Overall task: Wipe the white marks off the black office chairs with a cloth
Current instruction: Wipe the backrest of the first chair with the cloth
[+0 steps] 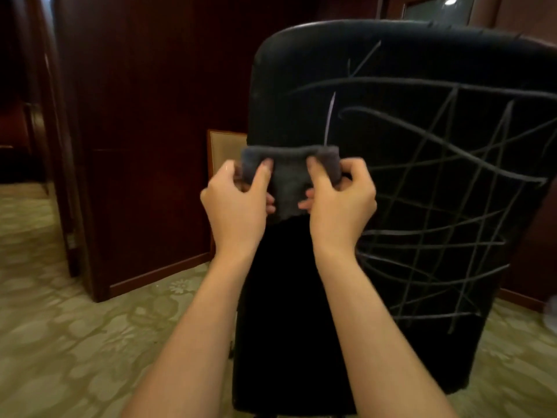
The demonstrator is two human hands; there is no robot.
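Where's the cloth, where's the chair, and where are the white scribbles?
cloth (289, 173): head view, middle of the grey fabric stretched between both hands.
chair (289, 297): head view, bare black part of the backrest below the hands.
scribbles (446, 146): head view, a white line crossing the backrest's right side.

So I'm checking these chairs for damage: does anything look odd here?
Yes: the black chair back is covered in crisscrossing white marks, mostly on its right side. Both hands hold a grey cloth before it.
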